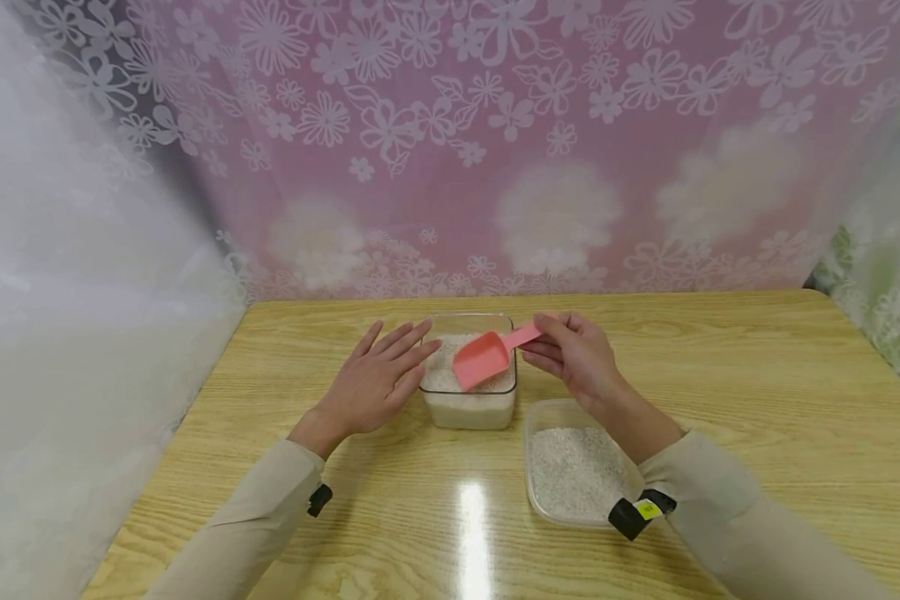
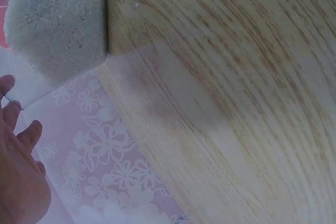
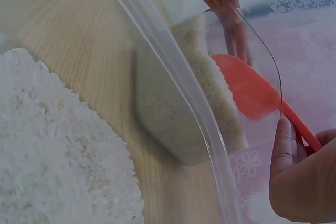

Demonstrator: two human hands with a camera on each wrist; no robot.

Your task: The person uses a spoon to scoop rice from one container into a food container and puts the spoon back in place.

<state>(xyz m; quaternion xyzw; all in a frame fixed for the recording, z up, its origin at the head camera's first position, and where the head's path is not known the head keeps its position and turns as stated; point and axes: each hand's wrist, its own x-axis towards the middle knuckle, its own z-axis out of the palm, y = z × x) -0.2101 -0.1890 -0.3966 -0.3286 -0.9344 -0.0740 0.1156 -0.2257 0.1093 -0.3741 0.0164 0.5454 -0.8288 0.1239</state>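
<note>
My right hand (image 1: 581, 354) grips the handle of a pink scoop (image 1: 483, 360). The scoop lies tilted inside the glass container (image 1: 471, 411), its bowl over the white rice (image 1: 441, 375). In the right wrist view the tip of the orange-looking scoop (image 3: 252, 90) meets the rice surface behind the clear wall. My left hand (image 1: 378, 379) spreads its straight fingers at the container's left rim, with the fingertips over the edge. The left wrist view shows part of that hand (image 2: 18, 156) beside the rice-filled container (image 2: 60, 24).
A wider clear plastic box (image 1: 528, 467) with rice (image 1: 577, 471) stands nearer on the right, partly under my right forearm. Both containers rest on a wood-grain table (image 1: 390, 525). A pink flowered curtain (image 1: 435, 192) hangs behind the table's back edge, and pale sheeting (image 1: 105, 333) hangs on the left.
</note>
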